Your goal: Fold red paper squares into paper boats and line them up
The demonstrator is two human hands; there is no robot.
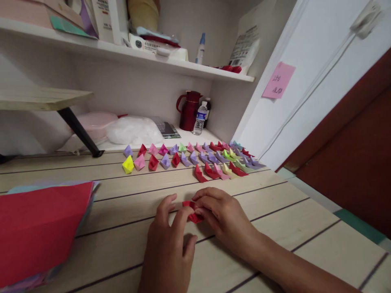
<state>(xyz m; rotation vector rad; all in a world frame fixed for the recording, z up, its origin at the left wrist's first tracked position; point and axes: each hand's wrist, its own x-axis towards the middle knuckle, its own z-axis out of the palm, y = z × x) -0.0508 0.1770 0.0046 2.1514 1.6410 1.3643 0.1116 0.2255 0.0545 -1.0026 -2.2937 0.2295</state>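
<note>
A small red folded paper boat [195,218] rests on the wooden tabletop between my hands, partly covered by fingers. My right hand [224,209] pinches it from the right with thumb and fingertips. On the other side is my left hand [171,234], its fingers spread and thumb held apart. The left index fingertip reaches the boat's upper edge and seems to touch it. Beyond my hands stand rows of small folded paper boats, among them a red one [200,175], a yellow one [128,165] and a purple one [165,162].
A stack of coloured paper with a red sheet [39,228] on top lies at the left. Behind the boats are a small raised stand [42,99], a white plastic bag [134,131], a red jug [188,112] and a water bottle [200,119]. A white shelf [122,53] hangs above.
</note>
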